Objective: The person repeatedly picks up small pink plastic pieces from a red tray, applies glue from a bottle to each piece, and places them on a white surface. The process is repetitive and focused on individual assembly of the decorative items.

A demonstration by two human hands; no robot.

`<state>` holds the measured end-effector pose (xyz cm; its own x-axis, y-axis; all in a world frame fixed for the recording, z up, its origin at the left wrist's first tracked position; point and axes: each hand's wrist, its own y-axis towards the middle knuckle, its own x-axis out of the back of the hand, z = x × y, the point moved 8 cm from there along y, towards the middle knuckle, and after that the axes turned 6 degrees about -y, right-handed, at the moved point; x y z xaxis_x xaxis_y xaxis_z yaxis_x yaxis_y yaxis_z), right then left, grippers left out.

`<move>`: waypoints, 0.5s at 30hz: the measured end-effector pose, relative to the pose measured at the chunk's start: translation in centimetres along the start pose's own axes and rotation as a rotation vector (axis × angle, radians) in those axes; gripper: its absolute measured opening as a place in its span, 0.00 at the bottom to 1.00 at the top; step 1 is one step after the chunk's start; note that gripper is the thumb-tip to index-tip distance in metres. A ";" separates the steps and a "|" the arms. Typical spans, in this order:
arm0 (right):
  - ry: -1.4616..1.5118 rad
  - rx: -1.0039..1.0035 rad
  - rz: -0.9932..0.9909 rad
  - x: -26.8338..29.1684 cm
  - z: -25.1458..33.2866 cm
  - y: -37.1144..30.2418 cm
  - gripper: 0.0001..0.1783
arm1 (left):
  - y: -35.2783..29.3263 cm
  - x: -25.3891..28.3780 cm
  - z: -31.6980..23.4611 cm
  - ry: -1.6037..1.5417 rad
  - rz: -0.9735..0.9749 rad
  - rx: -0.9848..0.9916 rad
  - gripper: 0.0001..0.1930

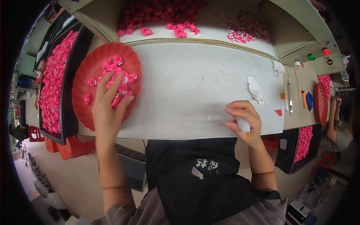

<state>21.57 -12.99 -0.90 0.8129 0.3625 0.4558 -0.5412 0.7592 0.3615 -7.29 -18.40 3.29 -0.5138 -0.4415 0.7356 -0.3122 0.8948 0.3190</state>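
Note:
My left hand (106,108) reaches over a red scalloped dish (84,67) on the left of the table, its fingers spread apart. Under and beyond the fingertips lie small glossy pink plastic pieces (111,64), some with silvery or white parts. Whether a fingertip touches one of them, I cannot tell. In my right hand (245,122), near the table's front edge, is a small white squeeze bottle (243,125) with an orange-yellow tip, which points down toward my wrist. The fingers curl round the bottle and hide part of it.
White paper (180,86) covers the tabletop. Crumpled tissue (257,92) lies at its right, near a metal blade-like tool (290,99). A shelf behind holds heaped pink pieces (161,13) and small pink-and-silver parts (249,28). A black tray (69,93) of pink pieces stands left.

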 end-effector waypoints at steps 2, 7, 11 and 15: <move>0.003 -0.018 -0.015 0.5 -0.6 -0.2 0.19 | 2.1 -0.1 -2.2 0.252 -0.001 -0.209 0.17; 0.006 -0.007 -0.033 0.5 -0.6 -0.3 0.19 | 10.9 -8.1 -6.6 0.260 -0.028 -0.431 0.11; -0.002 0.001 -0.044 0.8 0.0 -0.6 0.18 | 15.0 -17.3 -7.6 0.516 0.050 -0.434 0.13; -0.019 -0.003 -0.054 1.8 -0.3 -1.0 0.19 | 15.8 -19.4 -7.5 0.464 0.191 -0.306 0.11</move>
<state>23.66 -12.97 -0.68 0.8368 0.3101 0.4512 -0.4958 0.7789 0.3841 3.75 4.81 -1.41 -0.1131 -0.2577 0.9596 0.0312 0.9644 0.2626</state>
